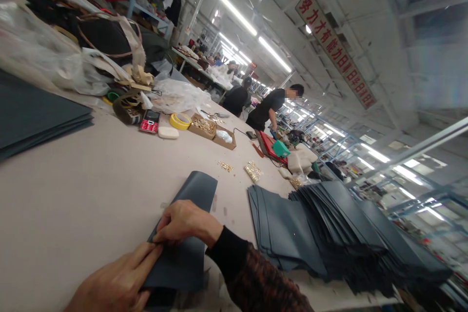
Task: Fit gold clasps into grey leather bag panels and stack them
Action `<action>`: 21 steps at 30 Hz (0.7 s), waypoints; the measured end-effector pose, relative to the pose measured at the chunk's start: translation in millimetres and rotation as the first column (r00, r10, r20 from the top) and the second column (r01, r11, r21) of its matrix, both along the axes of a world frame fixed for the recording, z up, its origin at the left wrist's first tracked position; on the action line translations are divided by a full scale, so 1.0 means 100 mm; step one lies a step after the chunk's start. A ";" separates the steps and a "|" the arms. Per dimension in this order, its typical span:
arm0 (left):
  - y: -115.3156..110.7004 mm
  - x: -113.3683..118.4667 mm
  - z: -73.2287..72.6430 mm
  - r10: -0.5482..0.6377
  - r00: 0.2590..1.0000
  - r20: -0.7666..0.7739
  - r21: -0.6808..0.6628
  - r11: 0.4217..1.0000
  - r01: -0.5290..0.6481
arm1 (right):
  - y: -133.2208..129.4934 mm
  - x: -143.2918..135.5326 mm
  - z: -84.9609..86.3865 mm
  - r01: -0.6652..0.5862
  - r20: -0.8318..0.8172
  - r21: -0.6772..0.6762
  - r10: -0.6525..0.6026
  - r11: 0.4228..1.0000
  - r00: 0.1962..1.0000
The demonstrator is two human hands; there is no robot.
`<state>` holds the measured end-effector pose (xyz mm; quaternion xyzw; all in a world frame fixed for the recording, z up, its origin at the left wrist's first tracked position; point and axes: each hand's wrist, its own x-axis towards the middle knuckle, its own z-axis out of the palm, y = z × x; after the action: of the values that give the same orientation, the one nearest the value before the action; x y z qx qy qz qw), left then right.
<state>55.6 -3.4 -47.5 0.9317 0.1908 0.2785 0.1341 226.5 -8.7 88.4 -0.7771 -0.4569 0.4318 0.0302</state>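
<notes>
A dark blue-grey sheet, bent over on itself, lies at the near edge of the table. My right hand pinches its left edge, thumb and fingers pressed together. Just below, my left hand has its fingers closed on the same edge, and its fingertips meet those of my right hand. Beyond the sheet are a few small gold pieces and a clear bag of gold pieces. The far end of the sheet curls up off the table.
Stacked dark sheets lie at right and left. Further back are yellow tape, a red phone, cardboard boxes, plastic wrap and bags. A person in black leans over the table's far part.
</notes>
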 end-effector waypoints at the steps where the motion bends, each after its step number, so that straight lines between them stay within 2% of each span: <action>1: 0.00 0.00 0.02 -0.001 1.000 -0.002 -0.029 1.000 0.001 | -0.04 -0.01 -0.04 -0.009 0.051 0.071 0.005 0.997 0.999; 3: 0.01 -0.01 0.04 -0.011 1.000 -0.004 -0.066 0.998 0.011 | -0.16 -0.02 -0.12 -0.025 0.124 0.246 -0.006 0.969 0.992; 5: 0.02 -0.03 0.05 -0.026 1.000 0.001 -0.080 0.996 0.026 | -0.33 -0.01 -0.20 -0.013 0.157 0.408 -0.056 0.913 0.986; 7: 0.03 -0.04 0.07 -0.022 1.000 0.011 -0.087 0.996 0.023 | -0.51 0.04 -0.25 0.018 0.224 0.559 -0.172 0.829 0.959; 10: 0.04 -0.05 0.11 0.000 1.000 -0.003 -0.095 0.995 0.000 | -0.80 0.15 -0.27 0.093 0.291 0.727 -0.427 0.680 0.856; 12: 0.03 -0.04 0.13 -0.007 1.000 -0.026 -0.106 0.994 0.004 | -0.95 0.23 -0.30 0.243 0.152 0.740 -0.508 0.627 0.848; 14: -0.02 -0.01 0.15 -0.049 0.998 -0.032 -0.118 0.992 0.045 | -1.05 0.31 -0.36 0.403 -0.056 0.693 -0.513 0.598 0.857; 16: -0.11 0.05 0.17 -0.104 0.995 -0.004 -0.158 0.982 0.102 | -1.12 0.42 -0.39 0.492 -0.200 0.671 -0.503 0.555 0.841; 18: -0.23 0.13 0.22 -0.117 0.990 0.075 -0.262 0.956 0.132 | -1.19 0.59 -0.34 0.517 -0.262 0.697 -0.495 0.496 0.828; 20: -0.38 0.20 0.34 -0.049 0.981 0.186 -0.452 0.882 0.129 | -1.36 0.85 -0.17 0.511 -0.271 0.736 -0.499 0.444 0.823; 21: -0.44 0.22 0.42 0.009 0.976 0.216 -0.580 0.806 0.121 | -1.50 1.00 -0.03 0.499 -0.250 0.755 -0.517 0.425 0.819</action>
<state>77.1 -47.8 -5.1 0.8148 0.2251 0.2972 0.4440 327.0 -158.4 85.3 -0.7844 -0.3436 0.1449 0.4957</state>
